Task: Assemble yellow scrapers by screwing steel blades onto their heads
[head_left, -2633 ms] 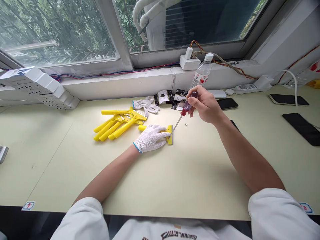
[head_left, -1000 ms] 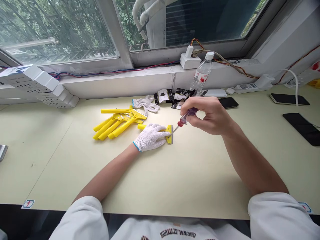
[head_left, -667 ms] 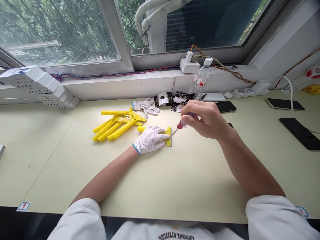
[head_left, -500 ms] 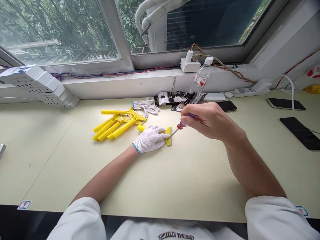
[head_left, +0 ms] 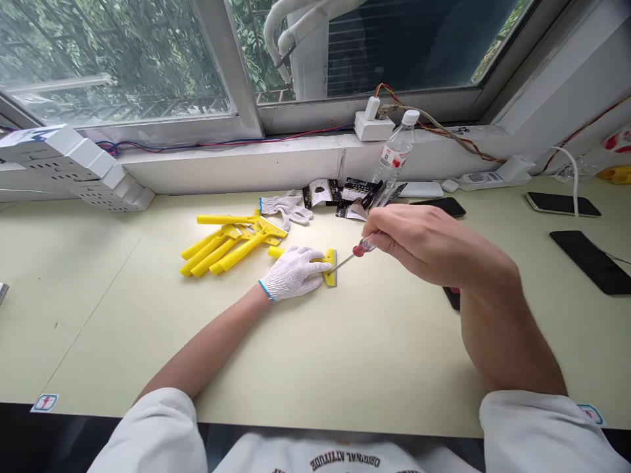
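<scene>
In a white knit glove, my left hand (head_left: 294,272) is closed over a yellow scraper (head_left: 330,268), pressing it flat to the table. The scraper's head with its metal blade edge sticks out on the right, and the handle end shows on the left. My bare right hand (head_left: 428,243) grips a screwdriver (head_left: 361,247) with a clear and red handle. Its tip meets the scraper's head, apparently at a screw too small to make out. Left of the gloved hand lies a pile of several yellow scrapers (head_left: 234,243).
Behind the scrapers lies a second white glove (head_left: 288,207). Black blade packets (head_left: 323,193) lie near a water bottle (head_left: 394,152) at the sill. Phones (head_left: 591,261) rest on the right; white boxes (head_left: 79,167) stand at the back left. A cabled adapter (head_left: 373,126) sits on the sill.
My right hand has turned at the wrist and shifted slightly right, its knuckles rolled over the screwdriver handle. The tip stays on the scraper's head. My left hand holds still.
</scene>
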`<state>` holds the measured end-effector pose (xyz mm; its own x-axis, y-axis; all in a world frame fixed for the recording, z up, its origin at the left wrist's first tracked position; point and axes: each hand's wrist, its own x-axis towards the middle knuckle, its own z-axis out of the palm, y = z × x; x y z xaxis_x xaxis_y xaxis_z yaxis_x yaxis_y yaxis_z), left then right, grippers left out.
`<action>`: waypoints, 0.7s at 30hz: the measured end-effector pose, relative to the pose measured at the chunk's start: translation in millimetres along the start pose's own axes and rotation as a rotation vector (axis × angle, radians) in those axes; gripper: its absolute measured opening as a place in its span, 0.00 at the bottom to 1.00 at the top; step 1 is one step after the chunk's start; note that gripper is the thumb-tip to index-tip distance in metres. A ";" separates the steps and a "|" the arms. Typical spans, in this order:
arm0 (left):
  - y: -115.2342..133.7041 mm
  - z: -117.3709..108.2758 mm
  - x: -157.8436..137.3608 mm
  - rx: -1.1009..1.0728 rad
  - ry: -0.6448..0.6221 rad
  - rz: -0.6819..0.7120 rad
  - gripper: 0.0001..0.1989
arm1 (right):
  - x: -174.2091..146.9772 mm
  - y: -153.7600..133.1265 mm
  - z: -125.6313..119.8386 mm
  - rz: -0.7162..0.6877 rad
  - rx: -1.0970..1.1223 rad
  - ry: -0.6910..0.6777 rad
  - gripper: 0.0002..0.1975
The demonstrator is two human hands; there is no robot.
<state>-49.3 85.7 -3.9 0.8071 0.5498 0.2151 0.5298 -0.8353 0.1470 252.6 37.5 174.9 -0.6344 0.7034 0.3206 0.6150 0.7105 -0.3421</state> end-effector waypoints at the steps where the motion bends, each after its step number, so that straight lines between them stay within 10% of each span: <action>1: -0.3 0.4 -0.2 0.001 0.002 0.004 0.18 | 0.1 -0.5 -0.1 -0.033 0.030 -0.015 0.10; 5: -2.2 2.1 -1.1 0.011 0.003 0.018 0.18 | 2.6 -2.2 8.4 -0.119 0.096 -0.002 0.05; 12: -4.2 2.3 -2.0 0.021 0.002 0.037 0.18 | 13.7 -4.4 28.2 0.178 -0.229 0.264 0.15; 21: -4.0 2.3 -1.8 -0.007 0.013 0.041 0.19 | 16.4 -10.9 7.3 -0.120 0.288 -0.015 0.06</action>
<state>-52.2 88.1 -7.1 0.8248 0.5148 0.2337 0.4940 -0.8573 0.1449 232.1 41.1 177.5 -0.7026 0.6129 0.3616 0.3783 0.7521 -0.5397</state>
